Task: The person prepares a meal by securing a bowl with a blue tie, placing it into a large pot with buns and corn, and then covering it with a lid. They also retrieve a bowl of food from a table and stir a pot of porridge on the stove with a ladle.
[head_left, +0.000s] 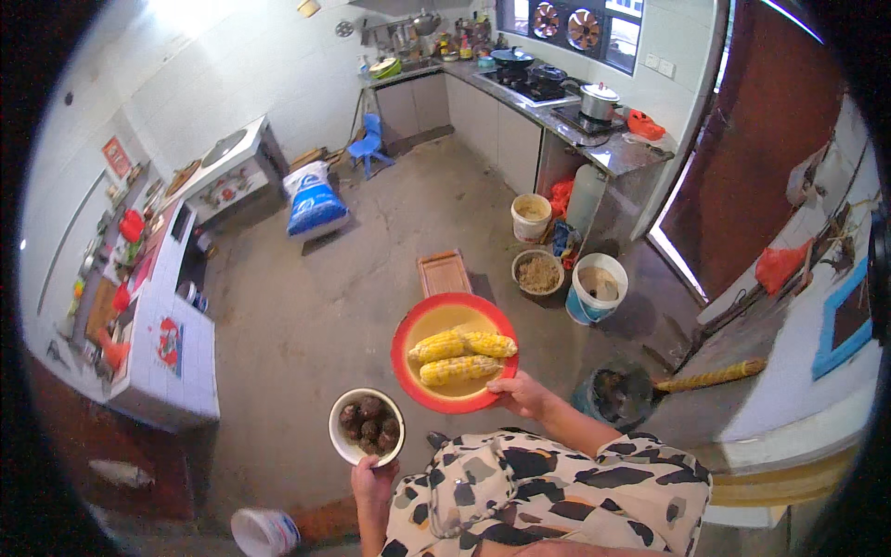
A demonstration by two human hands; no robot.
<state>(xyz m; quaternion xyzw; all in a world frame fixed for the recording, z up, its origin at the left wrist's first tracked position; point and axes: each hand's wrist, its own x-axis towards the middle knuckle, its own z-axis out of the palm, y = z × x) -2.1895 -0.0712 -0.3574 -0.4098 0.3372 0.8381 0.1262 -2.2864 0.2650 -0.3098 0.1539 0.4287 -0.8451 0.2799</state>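
Observation:
My right hand (521,394) grips the lower right rim of a red plate (411,379) with a yellow inside. Several cobs of corn (459,370) lie on it. Lower and to the left, my left hand (374,480) holds a white bowl (337,438) by its near rim. Several dark brown, round lumps (370,418) are in the bowl; what they are I cannot tell. Plate and bowl are held apart over the floor. The fingers under both vessels are hidden.
A small wooden stool (444,273) stands just beyond the plate. To the right are a blue-and-white bucket (596,289), a basin (537,272) and a white bucket (531,217). Ahead are a blue-and-white sack (314,205) and a blue plastic chair (370,145). A tiled counter (167,390) runs along the left.

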